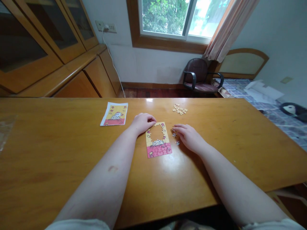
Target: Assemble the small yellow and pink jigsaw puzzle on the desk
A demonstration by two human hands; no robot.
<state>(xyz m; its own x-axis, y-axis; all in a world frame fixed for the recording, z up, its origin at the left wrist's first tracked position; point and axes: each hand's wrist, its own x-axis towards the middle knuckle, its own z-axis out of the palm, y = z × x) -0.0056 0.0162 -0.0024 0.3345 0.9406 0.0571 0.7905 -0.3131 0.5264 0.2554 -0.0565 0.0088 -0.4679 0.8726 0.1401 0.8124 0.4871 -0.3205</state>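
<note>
A partly assembled jigsaw puzzle (159, 150) lies on the table, yellow above and pink below with a white animal figure. Bare wood shows through a gap in its upper middle. At its upper left corner, my left hand (143, 122) is closed, with fingertips pressed on the edge. Just right of the puzzle, my right hand (189, 135) has its fingers together and lowered onto a small loose piece, partly hidden under the fingertips. Two more loose puzzle pieces, one of them a pale piece (177, 142), lie beside that hand.
A pile of loose pieces (179, 109) sits near the table's far edge. To the left lies a printed reference picture (114, 114). Clear plastic (6, 129) rests at the far left of the wooden table (72, 143). An armchair (198, 76) stands beyond it.
</note>
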